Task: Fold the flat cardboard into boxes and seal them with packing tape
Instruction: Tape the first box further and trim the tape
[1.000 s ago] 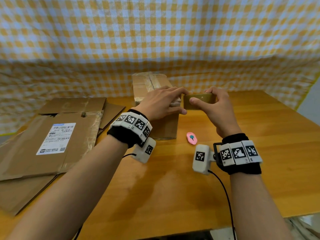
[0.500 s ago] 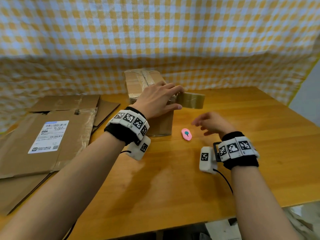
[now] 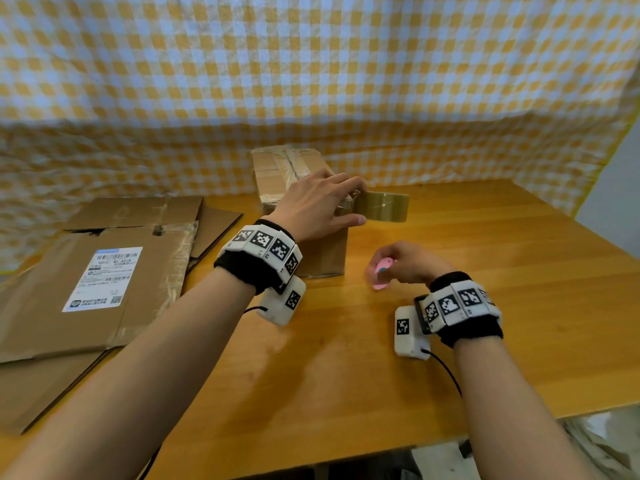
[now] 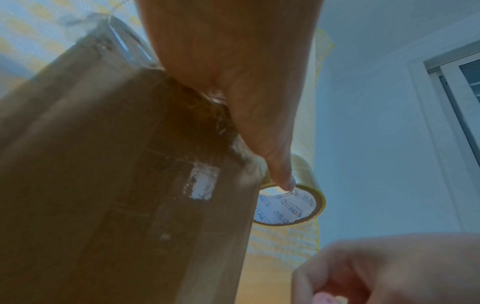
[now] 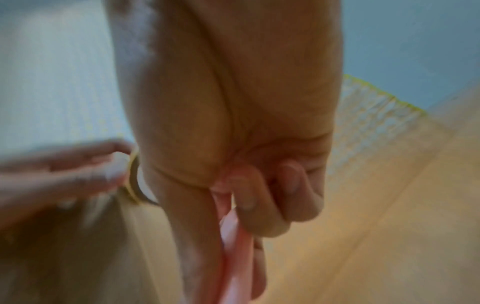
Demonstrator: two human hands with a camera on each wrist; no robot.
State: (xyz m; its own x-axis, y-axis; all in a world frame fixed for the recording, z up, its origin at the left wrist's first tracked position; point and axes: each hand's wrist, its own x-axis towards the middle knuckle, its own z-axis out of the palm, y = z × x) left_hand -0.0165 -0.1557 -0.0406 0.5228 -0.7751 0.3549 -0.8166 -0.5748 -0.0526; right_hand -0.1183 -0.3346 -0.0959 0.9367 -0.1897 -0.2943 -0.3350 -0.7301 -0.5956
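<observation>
The folded cardboard box (image 3: 298, 209) stands on the wooden table (image 3: 485, 306), close to the yellow checked cloth (image 3: 311, 81) that hangs behind it. Glossy tape strips run along its top seam. The left hand (image 3: 320, 206) lies over the near right top edge of the box, fingers stretched out straight and pressing the pulled-out tape down onto the cardboard. In the left wrist view the thumb (image 4: 280, 170) reaches down to the rim of the roll of packing tape (image 4: 293, 203).

The roll (image 3: 382, 206) hangs off the right side of the box, just beyond the fingertips, held up by its own strip and clear of the tabletop. Its printed white core shows from below in the left wrist view.

The right hand (image 3: 405, 263) sits low over the table, near the front right corner of the box, and its fingers curl round a small pink cutter (image 3: 381, 273). The right wrist view is blurred, but the pink body (image 5: 233, 246) shows pinched between thumb and fingers.

On the left of the table lie 2 or more sheets of flat cardboard (image 3: 86, 292), stacked, and the top one bears a white shipping label (image 3: 102, 279).
</observation>
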